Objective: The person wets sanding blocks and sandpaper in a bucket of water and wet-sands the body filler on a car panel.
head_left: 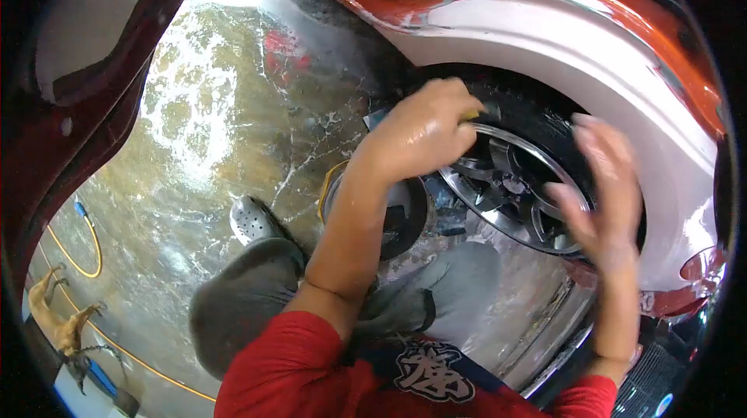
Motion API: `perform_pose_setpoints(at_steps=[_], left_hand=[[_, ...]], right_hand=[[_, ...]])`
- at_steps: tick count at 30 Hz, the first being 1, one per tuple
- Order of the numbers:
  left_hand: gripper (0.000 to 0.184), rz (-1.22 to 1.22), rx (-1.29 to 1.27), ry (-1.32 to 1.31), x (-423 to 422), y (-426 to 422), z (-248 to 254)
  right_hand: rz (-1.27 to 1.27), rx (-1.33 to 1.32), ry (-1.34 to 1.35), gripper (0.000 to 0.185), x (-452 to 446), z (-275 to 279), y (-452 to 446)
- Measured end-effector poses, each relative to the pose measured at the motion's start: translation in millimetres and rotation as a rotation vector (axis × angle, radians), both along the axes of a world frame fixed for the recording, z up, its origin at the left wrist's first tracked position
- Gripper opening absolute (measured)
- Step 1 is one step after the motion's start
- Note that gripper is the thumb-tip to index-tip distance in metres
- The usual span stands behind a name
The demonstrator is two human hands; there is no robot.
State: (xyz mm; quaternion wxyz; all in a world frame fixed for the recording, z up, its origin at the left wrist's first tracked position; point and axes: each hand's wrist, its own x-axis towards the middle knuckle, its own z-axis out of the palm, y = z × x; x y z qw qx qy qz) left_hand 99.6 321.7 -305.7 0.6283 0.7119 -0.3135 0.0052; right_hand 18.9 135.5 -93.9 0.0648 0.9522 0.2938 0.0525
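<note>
My left hand (428,126) is closed at the upper left of the car wheel, over the tyre's edge. A small bit of something yellow (471,114) shows between its fingers; its kind is mostly hidden. The skin looks wet. My right hand (607,180), slightly blurred, is over the right side of the wheel with its thumb and fingers apart, and nothing shows in it. Between the hands lie the silver-and-dark spoked rim (510,184) and the black tyre (521,103). Above the tyre curves a pale fender (545,36) with orange paint along its upper part.
A dark round bucket (408,219) stands by the wheel, near my knees. The concrete floor (194,107) is wet. A dark red car panel (70,130) borders the left. A yellow hose (148,363) runs along the floor near a brown dog (58,313).
</note>
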Motion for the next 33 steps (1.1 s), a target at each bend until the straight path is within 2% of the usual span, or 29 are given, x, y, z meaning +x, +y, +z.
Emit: perform_pose_setpoints(at_steps=[2,3,5,6,7,9,11,13,15,17,19,21,23,25,26,28,29,30,31,32,33], left_hand=[[0.028,-0.221,-0.039,0.048,-3.6,-1.6,2.9],[0.027,-0.245,-0.04,0.087,-4.2,-0.2,0.3],[0.025,-0.291,-0.045,0.167,-2.8,7.2,-8.0],[0.022,-0.256,0.032,0.22,-0.1,16.9,-9.5],[0.023,-0.275,-0.016,0.298,4.1,26.9,-18.2],[0.026,-0.207,-0.011,0.44,13.3,43.0,-28.3],[0.027,0.046,-0.049,0.387,25.9,34.7,-28.9],[0.028,0.268,-0.107,0.278,40.2,18.7,-29.1],[0.029,0.466,-0.178,0.115,58.7,-4.9,-32.3],[0.032,0.52,-0.268,0.052,85.2,-22.2,-36.6],[0.033,0.628,-0.354,-0.028,110.1,-35.4,-35.2],[0.037,0.753,-0.313,-0.016,130.2,-44.8,-34.0],[0.042,0.879,-0.315,0.023,144.4,-67.0,-32.8],[0.05,0.999,-0.353,0.1,150.4,-95.1,-31.2],[0.059,0.863,-0.329,0.224,149.1,-99.5,-31.3],[0.064,0.916,-0.311,0.245,153.1,-102.6,-33.6],[0.067,0.941,-0.295,0.259,152.5,-103.6,-35.3],[0.068,0.924,-0.325,0.286,151.3,-103.4,-32.7],[0.069,0.935,-0.336,0.274,152.6,-103.0,-32.8],[0.069,0.944,-0.345,0.264,153.1,-103.7,-35.6],[0.07,0.955,-0.356,0.256,153.8,-104.4,-37.8]], right_hand=[[-0.106,0.235,0.112,0.061,6.4,-62.2,21.5],[-0.153,0.352,0.153,0.057,6.7,-90.5,23.2],[-0.45,0.587,0.312,0.047,3.1,-122.7,24.4],[-0.626,0.773,0.326,0.04,-1.5,-143.7,21.3],[-0.697,0.813,0.349,0.034,-3.3,-158.3,16.9],[-0.697,0.684,0.511,0.027,-11.5,-187.6,11.6],[-0.324,0.603,0.379,0.021,-28.1,-254.6,12.6],[-0.349,0.369,0.457,0.019,-40.1,-308.8,36.8],[-0.349,0.275,0.438,0.02,-51.9,-357.8,57.9],[-0.397,0.192,0.731,0.025,-67.9,-405.7,64.2],[-0.766,0.188,0.895,0.036,-67.7,-412.8,80.5],[-0.592,0.212,0.782,0.04,-88.8,-451.6,61.9],[-0.415,0.19,0.687,0.044,-90.3,-457.5,46.1],[-0.24,0.129,0.621,0.048,-79.9,-425.9,44.7],[-0.323,0.085,0.753,0.048,-73.4,-403.6,40.4],[-0.497,0.003,1.017,0.05,-39.7,-293.6,47.5],[-0.428,-0.021,1.058,0.049,-22.4,-213.3,49.6],[-0.293,0.079,0.866,0.043,-19.0,-174.9,29.6],[-0.242,0.048,0.709,0.04,-9.9,-111.3,24.9],[-0.129,0.096,0.419,0.042,-9.5,-60.8,15.3],[-0.251,-0.133,0.376,0.044,2.3,2.9,31.0]])
